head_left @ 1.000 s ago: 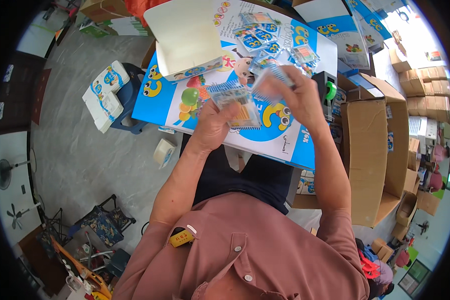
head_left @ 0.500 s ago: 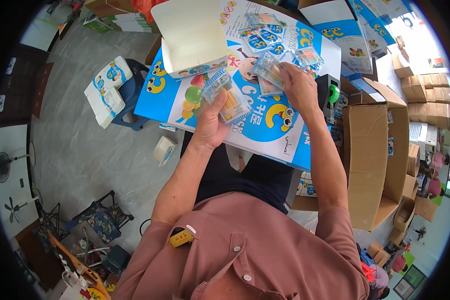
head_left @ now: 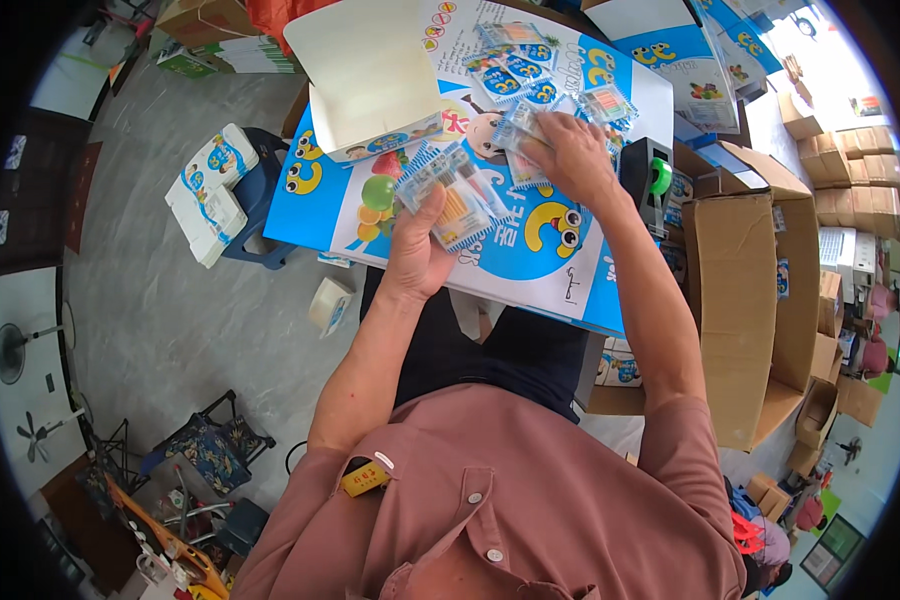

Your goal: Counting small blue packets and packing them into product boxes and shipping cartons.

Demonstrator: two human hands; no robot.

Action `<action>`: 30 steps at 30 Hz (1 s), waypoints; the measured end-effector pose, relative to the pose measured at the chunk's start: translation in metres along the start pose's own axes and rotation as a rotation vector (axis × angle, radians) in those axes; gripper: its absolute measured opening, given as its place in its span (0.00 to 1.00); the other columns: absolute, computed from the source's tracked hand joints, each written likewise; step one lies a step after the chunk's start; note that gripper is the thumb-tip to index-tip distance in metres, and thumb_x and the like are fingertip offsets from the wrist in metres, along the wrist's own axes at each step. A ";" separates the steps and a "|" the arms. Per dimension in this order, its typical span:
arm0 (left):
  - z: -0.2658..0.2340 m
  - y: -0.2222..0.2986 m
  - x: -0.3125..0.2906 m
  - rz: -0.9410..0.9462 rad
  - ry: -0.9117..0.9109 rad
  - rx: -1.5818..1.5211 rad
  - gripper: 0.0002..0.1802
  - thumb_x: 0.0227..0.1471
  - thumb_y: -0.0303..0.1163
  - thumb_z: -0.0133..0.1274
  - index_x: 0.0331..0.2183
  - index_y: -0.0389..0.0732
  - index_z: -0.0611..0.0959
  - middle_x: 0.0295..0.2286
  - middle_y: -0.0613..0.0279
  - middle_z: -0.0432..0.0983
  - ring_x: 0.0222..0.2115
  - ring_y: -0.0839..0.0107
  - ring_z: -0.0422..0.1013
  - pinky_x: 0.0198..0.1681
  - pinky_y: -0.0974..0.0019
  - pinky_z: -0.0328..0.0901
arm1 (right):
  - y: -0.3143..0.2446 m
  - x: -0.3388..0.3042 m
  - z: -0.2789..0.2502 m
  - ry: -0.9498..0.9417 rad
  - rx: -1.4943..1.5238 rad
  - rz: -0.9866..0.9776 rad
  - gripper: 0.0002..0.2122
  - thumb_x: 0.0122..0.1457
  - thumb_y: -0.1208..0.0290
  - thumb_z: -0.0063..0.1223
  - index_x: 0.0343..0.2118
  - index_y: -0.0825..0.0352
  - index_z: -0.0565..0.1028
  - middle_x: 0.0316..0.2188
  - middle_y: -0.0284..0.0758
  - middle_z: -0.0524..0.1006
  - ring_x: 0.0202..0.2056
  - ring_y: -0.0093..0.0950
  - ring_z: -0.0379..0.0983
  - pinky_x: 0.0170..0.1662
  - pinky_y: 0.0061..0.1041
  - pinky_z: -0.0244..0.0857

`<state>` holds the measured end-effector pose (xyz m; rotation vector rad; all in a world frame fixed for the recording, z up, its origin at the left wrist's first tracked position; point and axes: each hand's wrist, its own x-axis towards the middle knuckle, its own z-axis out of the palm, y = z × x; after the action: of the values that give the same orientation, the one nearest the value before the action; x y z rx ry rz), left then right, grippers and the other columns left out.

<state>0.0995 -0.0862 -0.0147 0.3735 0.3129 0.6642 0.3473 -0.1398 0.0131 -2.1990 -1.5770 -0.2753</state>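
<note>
My left hand point(head_left: 420, 250) is closed on several clear packets point(head_left: 458, 200) with blue-striped edges and orange sticks inside. The thumb lies across their top, and they overlap in a loose fan. To the right, my right hand point(head_left: 582, 158) has its fingers bent over a similar packet point(head_left: 520, 122) low on the printed surface; its fingertips are partly hidden. Beyond it lies a loose heap of blue-and-clear packets point(head_left: 510, 72), with another packet point(head_left: 606, 103) near its right side. All rest on a large blue-and-white printed carton point(head_left: 540, 285) in front of me.
An open white box point(head_left: 365, 75) with a raised flap stands at the carton's far left. A black tape dispenser with green tape point(head_left: 646, 185) sits by its right edge. Large brown cartons point(head_left: 735, 320) stand at right. Flattened white boxes point(head_left: 210, 195) lie on a blue stool point(head_left: 260, 195).
My right hand has shifted slightly left with its fingers lower over the packet. The packets in my left hand look a little more spread.
</note>
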 end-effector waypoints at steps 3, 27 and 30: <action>-0.004 0.001 0.000 -0.005 -0.007 -0.029 0.23 0.61 0.37 0.61 0.55 0.44 0.77 0.49 0.63 0.79 0.50 0.67 0.76 0.55 0.55 0.71 | -0.001 0.006 -0.002 -0.305 -0.037 0.037 0.17 0.68 0.61 0.52 0.54 0.64 0.79 0.45 0.44 0.83 0.51 0.41 0.78 0.66 0.46 0.53; -0.011 0.014 -0.009 -0.080 -0.102 -0.130 0.28 0.58 0.37 0.63 0.57 0.41 0.75 0.49 0.61 0.79 0.52 0.65 0.75 0.55 0.57 0.71 | -0.015 -0.023 -0.004 0.012 0.166 0.058 0.15 0.68 0.63 0.53 0.50 0.68 0.80 0.43 0.40 0.84 0.45 0.34 0.80 0.52 0.34 0.69; -0.015 0.011 -0.007 -0.099 -0.127 -0.160 0.29 0.57 0.37 0.64 0.58 0.41 0.75 0.49 0.61 0.79 0.52 0.64 0.75 0.55 0.56 0.72 | -0.060 -0.034 -0.021 0.051 0.930 0.544 0.12 0.70 0.67 0.51 0.46 0.69 0.81 0.40 0.34 0.83 0.41 0.22 0.76 0.49 0.24 0.68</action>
<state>0.0829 -0.0792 -0.0223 0.2447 0.1548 0.5609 0.2811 -0.1618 0.0320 -1.7144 -0.7521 0.4723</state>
